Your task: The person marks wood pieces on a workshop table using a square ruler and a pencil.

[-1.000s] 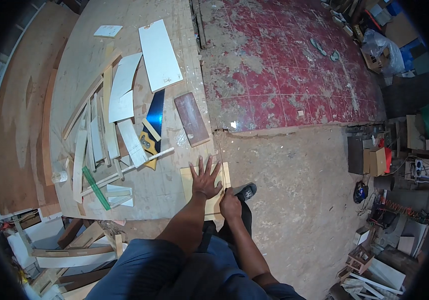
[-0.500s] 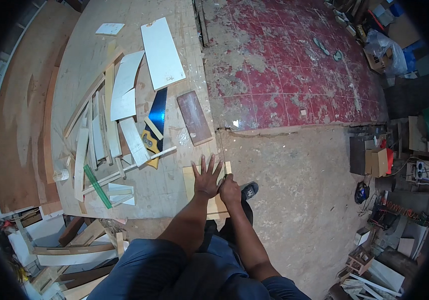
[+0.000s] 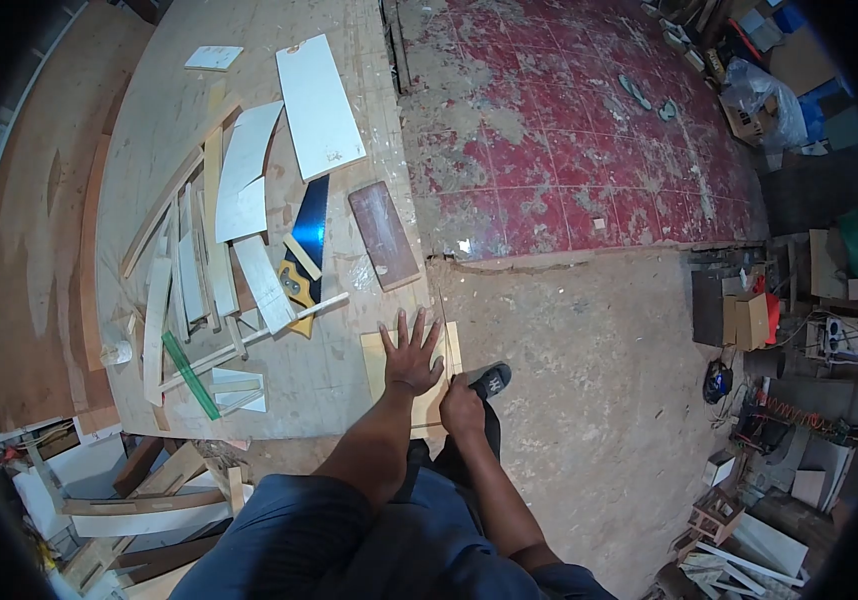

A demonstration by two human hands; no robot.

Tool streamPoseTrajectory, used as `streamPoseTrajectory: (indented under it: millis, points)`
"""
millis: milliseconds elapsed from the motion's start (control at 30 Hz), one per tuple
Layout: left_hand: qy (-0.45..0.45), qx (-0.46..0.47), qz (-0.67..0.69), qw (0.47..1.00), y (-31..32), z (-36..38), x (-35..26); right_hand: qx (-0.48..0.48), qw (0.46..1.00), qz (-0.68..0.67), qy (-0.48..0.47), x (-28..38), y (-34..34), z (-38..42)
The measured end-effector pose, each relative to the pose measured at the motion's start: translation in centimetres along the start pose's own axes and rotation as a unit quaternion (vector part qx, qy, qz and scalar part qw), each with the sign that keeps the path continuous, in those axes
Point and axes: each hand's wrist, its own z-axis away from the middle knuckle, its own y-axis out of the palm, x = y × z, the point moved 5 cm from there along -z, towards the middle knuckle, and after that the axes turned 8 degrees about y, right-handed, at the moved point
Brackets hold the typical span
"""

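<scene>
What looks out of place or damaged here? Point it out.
The red floor looks damaged: its colour is patchy, with grey showing through, and its near edge is ragged. Two sandals lie on it unworn, which seems slightly out of place.

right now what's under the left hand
A pale board, showing around the spread left hand. The patch directly beneath the palm is covered, so I can't tell what is there.

Short blue sleeves (image 3: 294,515), dark trousers (image 3: 493,430) and white-marked footwear (image 3: 495,380) show.
</scene>
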Motion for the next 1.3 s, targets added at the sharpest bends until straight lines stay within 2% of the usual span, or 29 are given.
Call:
streamPoseTrajectory:
  millis: [133, 200, 333, 400, 433, 567, 733, 800, 933, 1000, 1100, 1133, 1200, 1267, 1300]
  points:
    - [0.002, 0.003, 0.0, 1.0, -0.5, -0.1, -0.1, 0.001, 1.0, -0.008, -0.023, 2.9, 0.0, -3.9]
    - [-0.008, 0.093, -0.079, 0.992, -0.7, -0.2, -0.2, -0.004, 1.0, 0.013, -0.027, 3.7, 0.4, -5.5]
    - [-0.005, 0.065, -0.042, 0.997, 0.0, -0.1, -0.1, 0.007, 0.999, 0.018, -0.025, 3.3, -0.2, -5.1]
    - [0.005, -0.003, 0.0, 1.0, -0.1, 0.0, 0.0, 0.014, 1.0, 0.018, -0.01, 3.2, -1.3, -2.7]
    - [0.006, -0.004, 0.001, 1.0, 0.1, -0.1, 0.0, 0.023, 1.0, 0.019, 0.006, 2.8, -1.4, -1.7]
    - [-0.004, 0.022, -0.024, 0.999, 0.2, -0.1, 0.1, 0.02, 1.0, 0.011, 0.005, 1.0, -0.4, -0.5]
    - [-0.01, 0.073, -0.045, 0.996, -0.7, -0.2, -0.1, 0.026, 0.999, 0.032, 0.014, 4.8, -1.4, -5.2]
    - [-0.017, 0.121, 0.006, 0.993, -1.3, -0.3, -0.2, 0.027, 0.999, 0.043, 0.013, 5.2, -1.1, -6.2]
    - [-0.014, 0.125, -0.07, 0.99, 0.2, -0.3, 0.1, 0.007, 0.999, 0.024, 0.02, 3.8, -0.6, -4.3]
    - [-0.007, 0.043, -0.028, 0.999, 0.5, -0.2, 0.2, -0.008, 1.0, 0.005, 0.013, 3.3, -0.7, -2.9]
    - [-0.004, 0.023, -0.026, 0.999, 1.2, -0.3, 0.4, 0.013, 0.999, 0.039, 0.03, 3.5, -1.0, -2.9]
    - [-0.006, 0.023, -0.026, 0.999, 0.2, -0.3, 0.2, 0.013, 0.999, 0.036, 0.016, 4.2, -1.0, -4.2]
    - [-0.013, 0.119, -0.059, 0.991, -0.7, -0.2, -0.1, 0.014, 0.999, 0.031, 0.001, 4.4, -0.8, -5.3]
    - [-0.014, 0.108, -0.049, 0.993, -0.7, -0.2, 0.1, 0.02, 0.998, 0.054, -0.019, 4.5, -0.7, -5.7]
    - [-0.013, 0.097, -0.035, 0.995, -0.7, -0.2, -0.1, 0.034, 0.998, 0.056, 0.01, 4.0, -0.9, -4.7]
